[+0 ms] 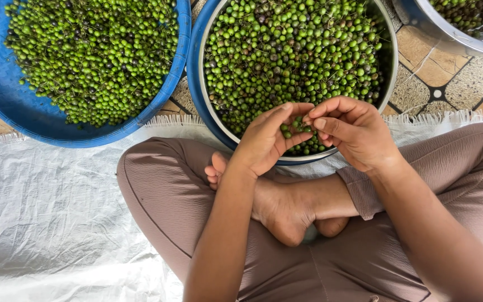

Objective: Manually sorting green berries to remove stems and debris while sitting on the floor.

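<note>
My left hand [266, 140] is cupped over the near rim of a metal bowl [391, 72] heaped with small green berries [292, 50], and holds a few green berries [293, 127] in its palm. My right hand [353, 131] meets it from the right, thumb and fingertips pinched on a berry cluster between the two hands. The metal bowl sits inside a blue basin [197, 84]. A wide blue basket [6, 95] at the upper left holds more green berries [96, 50], some of them dark.
I sit cross-legged in brown trousers [163, 190], bare feet under my hands. A white woven sheet [46, 218] covers the floor on the left. Another metal bowl [448, 36] of berries stands at the top right on patterned tiles [437, 75].
</note>
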